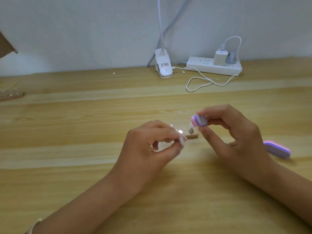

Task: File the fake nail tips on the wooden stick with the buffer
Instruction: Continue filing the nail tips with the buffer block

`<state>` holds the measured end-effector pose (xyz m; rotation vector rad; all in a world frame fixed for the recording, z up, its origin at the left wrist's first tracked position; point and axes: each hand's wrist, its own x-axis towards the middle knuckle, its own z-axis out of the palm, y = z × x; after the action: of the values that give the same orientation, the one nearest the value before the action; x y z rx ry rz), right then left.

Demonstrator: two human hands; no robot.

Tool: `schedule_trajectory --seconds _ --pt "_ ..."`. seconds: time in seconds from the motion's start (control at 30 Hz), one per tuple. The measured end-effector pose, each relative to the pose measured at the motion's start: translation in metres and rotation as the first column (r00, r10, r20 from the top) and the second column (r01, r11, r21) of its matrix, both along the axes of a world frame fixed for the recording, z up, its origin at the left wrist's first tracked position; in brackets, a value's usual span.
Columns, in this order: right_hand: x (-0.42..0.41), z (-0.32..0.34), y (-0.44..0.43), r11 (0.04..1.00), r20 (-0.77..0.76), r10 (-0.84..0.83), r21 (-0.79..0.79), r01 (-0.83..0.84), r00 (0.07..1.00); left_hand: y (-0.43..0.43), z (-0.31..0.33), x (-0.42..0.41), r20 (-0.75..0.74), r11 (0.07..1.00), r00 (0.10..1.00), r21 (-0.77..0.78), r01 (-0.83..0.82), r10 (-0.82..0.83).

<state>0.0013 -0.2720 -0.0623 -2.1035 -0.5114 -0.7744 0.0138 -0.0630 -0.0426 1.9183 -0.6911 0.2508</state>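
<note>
My left hand [152, 142] pinches a short wooden stick [242, 136] that carries clear fake nail tips [231, 131]; most of the stick is hidden behind my fingers. My right hand [233, 135] holds a small pink, purple and white striped buffer [198, 120] between thumb and forefinger. The buffer sits just above the stick's right end, close to the rightmost tip [241, 130]. Whether buffer and tip touch is not clear.
A second purple and pink buffer [276, 149] lies on the wooden table [84, 149] to the right of my right hand. At the back stand a white clip lamp [163, 65], a power strip [213, 65] and a looped white cable [202, 82]. Another stick with tips [10, 95] lies far left.
</note>
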Motion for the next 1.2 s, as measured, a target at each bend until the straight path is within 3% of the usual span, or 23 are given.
schedule_trajectory --seconds 0.1,0.33,0.57,0.67,0.8,0.93,1.07,1.2 --pt "-0.004 0.002 0.004 0.994 0.011 0.077 -0.083 -0.076 0.997 0.008 -0.004 0.006 -0.116 0.999 0.993 -0.041 0.0 -0.005" --pt "-0.006 0.003 0.01 0.972 0.092 0.151 -0.196 -0.131 0.984 0.009 -0.003 0.006 -0.008 0.99 0.996 0.107 0.094 -0.094" --pt "-0.009 0.005 0.012 0.922 0.145 0.21 -0.358 -0.146 0.967 0.01 -0.005 0.005 -0.056 0.979 0.989 0.146 0.145 -0.138" --pt "-0.007 0.01 0.005 0.933 0.119 0.176 -0.336 -0.127 0.977 0.008 -0.005 0.004 -0.108 0.983 0.985 0.109 0.145 -0.133" --pt "-0.011 0.006 0.012 0.895 0.123 0.272 -0.397 -0.204 0.955 0.009 -0.006 0.005 -0.11 0.982 0.98 0.083 0.172 -0.163" --pt "-0.005 0.01 0.0 0.929 0.105 0.201 -0.337 -0.155 0.974 0.006 -0.007 0.005 -0.133 0.987 0.979 0.027 0.16 -0.155" --pt "-0.009 0.005 0.008 0.892 0.107 0.305 -0.381 -0.244 0.946 0.009 -0.009 0.006 -0.117 0.981 0.976 0.044 0.188 -0.182" --pt "-0.004 0.012 -0.003 0.928 0.087 0.234 -0.317 -0.196 0.968 0.009 -0.008 0.008 -0.153 0.989 0.978 0.003 0.146 -0.144"
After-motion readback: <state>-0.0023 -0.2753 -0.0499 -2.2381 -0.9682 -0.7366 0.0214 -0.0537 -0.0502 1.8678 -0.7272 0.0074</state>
